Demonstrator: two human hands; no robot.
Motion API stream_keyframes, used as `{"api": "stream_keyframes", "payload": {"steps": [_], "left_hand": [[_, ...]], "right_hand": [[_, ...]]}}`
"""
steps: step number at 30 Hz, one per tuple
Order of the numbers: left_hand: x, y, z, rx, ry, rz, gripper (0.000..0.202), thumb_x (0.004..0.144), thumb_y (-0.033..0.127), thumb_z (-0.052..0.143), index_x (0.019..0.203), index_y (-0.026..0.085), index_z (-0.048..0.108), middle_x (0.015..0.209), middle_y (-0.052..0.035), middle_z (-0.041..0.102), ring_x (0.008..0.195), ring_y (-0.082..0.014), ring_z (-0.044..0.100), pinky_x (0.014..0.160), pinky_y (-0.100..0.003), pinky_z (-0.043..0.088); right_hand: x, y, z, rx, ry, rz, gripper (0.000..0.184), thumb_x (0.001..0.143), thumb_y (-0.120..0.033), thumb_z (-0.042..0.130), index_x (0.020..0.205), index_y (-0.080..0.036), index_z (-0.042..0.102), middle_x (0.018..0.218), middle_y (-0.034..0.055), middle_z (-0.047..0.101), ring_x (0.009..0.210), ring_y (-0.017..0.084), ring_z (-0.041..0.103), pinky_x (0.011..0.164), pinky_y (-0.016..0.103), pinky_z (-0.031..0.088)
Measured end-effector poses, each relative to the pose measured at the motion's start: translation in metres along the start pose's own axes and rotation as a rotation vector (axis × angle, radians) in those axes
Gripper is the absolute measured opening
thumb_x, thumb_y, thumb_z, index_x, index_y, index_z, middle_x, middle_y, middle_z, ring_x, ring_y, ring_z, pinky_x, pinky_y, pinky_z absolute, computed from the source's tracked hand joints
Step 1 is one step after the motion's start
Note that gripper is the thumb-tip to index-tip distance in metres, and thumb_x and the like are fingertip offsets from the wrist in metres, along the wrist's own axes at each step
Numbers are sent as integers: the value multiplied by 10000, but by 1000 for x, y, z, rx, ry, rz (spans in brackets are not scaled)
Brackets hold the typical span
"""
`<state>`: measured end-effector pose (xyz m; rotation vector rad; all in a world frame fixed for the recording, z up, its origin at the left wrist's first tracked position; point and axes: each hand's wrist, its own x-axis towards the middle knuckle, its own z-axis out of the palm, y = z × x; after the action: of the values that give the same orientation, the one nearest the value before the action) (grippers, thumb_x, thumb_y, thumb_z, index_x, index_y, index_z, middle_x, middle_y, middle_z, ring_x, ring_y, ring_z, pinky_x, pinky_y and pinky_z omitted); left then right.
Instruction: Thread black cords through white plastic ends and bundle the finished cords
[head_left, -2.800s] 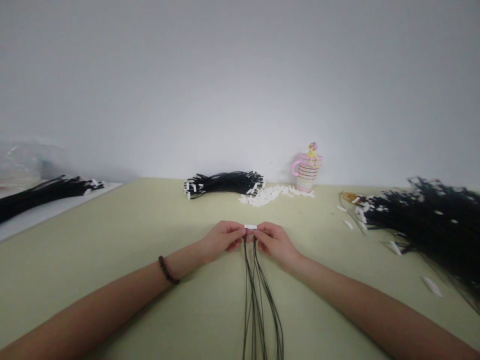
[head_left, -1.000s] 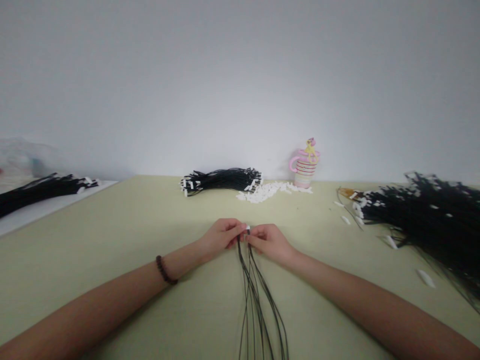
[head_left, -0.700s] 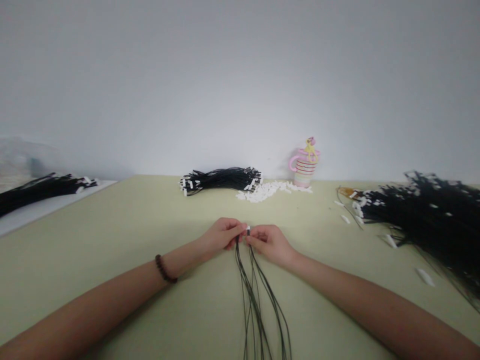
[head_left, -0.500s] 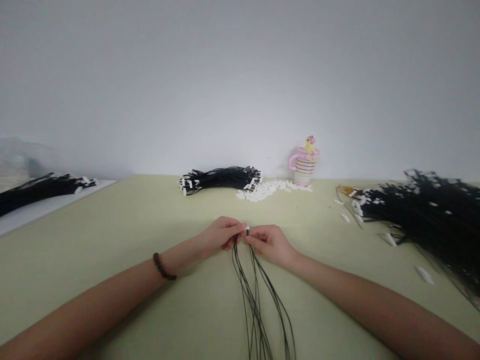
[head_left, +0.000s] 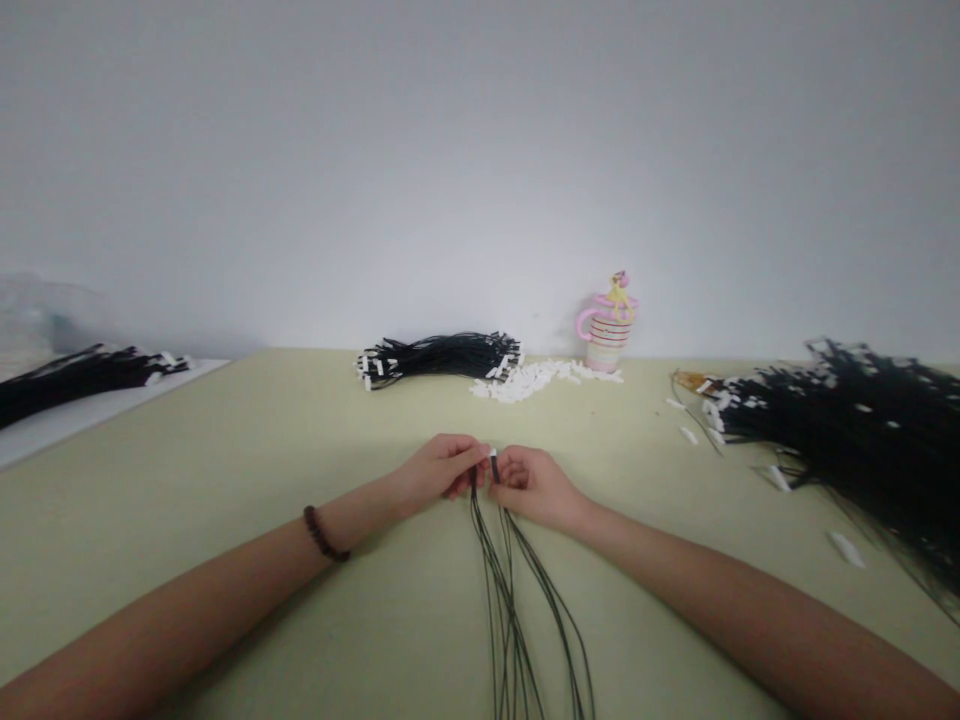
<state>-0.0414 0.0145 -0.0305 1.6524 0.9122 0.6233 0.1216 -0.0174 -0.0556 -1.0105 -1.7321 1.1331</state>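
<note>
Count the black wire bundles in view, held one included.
4: far-left bundle; far-centre bundle; large right heap; held strands pinched between left hand and right hand. More may lie off-frame.

Bare worktop point(head_left: 225, 480) runs wide to the left of the left hand point(head_left: 439, 468), open as far as the white board point(head_left: 45, 435) at the far left edge, where a black wire bundle point(head_left: 82, 370) lies. Beyond both hands an open strip reaches toward the wall, closed at the back by a second wire bundle point(head_left: 439, 355), a heap of white connectors point(head_left: 536, 378) just beside it, and a pink cup point(head_left: 607, 335). Right of the right hand point(head_left: 536, 485) the passage is narrower: a large pile of black wires point(head_left: 847, 430) spreads across that side, with loose white pieces point(head_left: 844, 548) scattered before it. Toward the person, the held wires point(head_left: 510, 600) trail between the forearms.
</note>
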Motion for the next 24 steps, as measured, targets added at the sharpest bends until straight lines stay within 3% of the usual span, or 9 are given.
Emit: {"api": "stream_keyframes", "payload": {"steps": [4,9,13,17,24], "left_hand": [[-1,2,1,-13,-5,-5,368,763,487,437,674,139,516,547,27,502,375,-39,361,351,-166,260],[-1,1,0,-8,38,-51,353,756,504,433,746,161,514,456,68,406,328,-37,263,315,-170,165],[-2,2,0,-32,51,-37,325,768,472,436,729,156,504,419,76,352,355,-40,257,343,-163,171],[-2,3,0,-43,37,-27,312,762,460,452,706,155,489,418,77,347,363,-40,253,357,-169,172],[-2,3,0,7,54,-38,344,760,478,433,679,151,503,468,54,415,363,-38,283,352,-173,180]], "right_hand": [[-1,-8,-2,43,-5,4,123,578,-96,475,691,-145,478,543,-61,409,460,43,366,429,158,282],[1,-14,-9,180,-6,161,225,557,-102,403,740,-146,526,378,-87,345,334,48,271,325,160,177],[5,-12,-20,190,-176,167,302,540,-83,394,784,-127,568,328,-93,347,287,44,245,299,161,158],[7,-9,-26,192,-340,147,336,541,-64,429,837,-113,580,383,-89,391,304,38,285,316,158,187],[2,-2,-18,165,-289,-9,248,581,-97,544,828,-120,540,562,-61,397,487,37,360,442,153,266]]}}
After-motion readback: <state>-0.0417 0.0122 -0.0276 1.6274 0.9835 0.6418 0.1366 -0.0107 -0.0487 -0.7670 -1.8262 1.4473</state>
